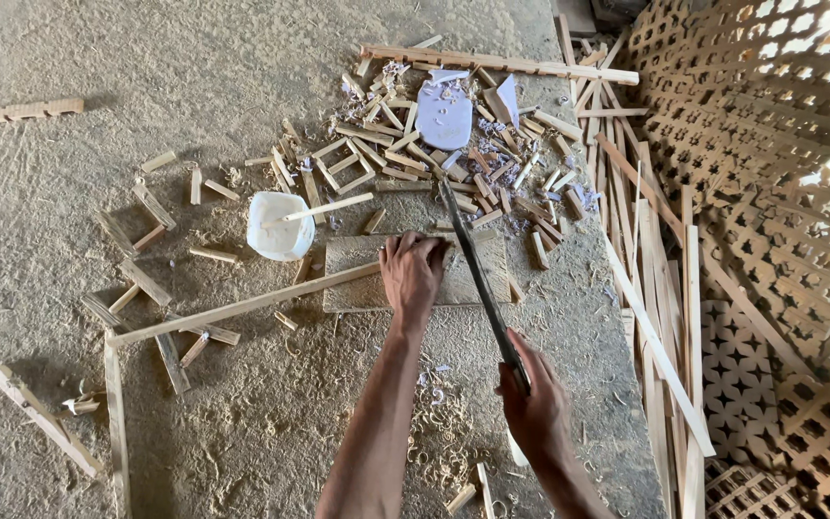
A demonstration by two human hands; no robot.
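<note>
Head view, landmark: flat wooden block point(377, 279) on the sawdust-covered floor point(242, 58).
Right hand point(535, 408): nearest the camera, below and right of the block; fingers wrapped tight around the handle of a long saw-like blade point(477, 274).
Blade: runs up and left from the right hand, crossing the right end of the block, tip beyond its far edge.
Wood shavings point(439, 432): curled, scattered on the floor between the two forearms, near side of the block.
Left hand point(411, 271): pressed down on the block, fingers curled together over its far edge, just left of the blade.
Long strip point(242, 308): thin wooden slat, reaching from the block's left side down and left; end under the left hand, contact not discernible.
White cup point(279, 226): just left of the block's far corner, a stick resting in it.
Offcuts point(415, 154): short wooden pieces heaped beyond the block.
Lattice panels point(780, 192): carved wood, stacked well right of the block.
</note>
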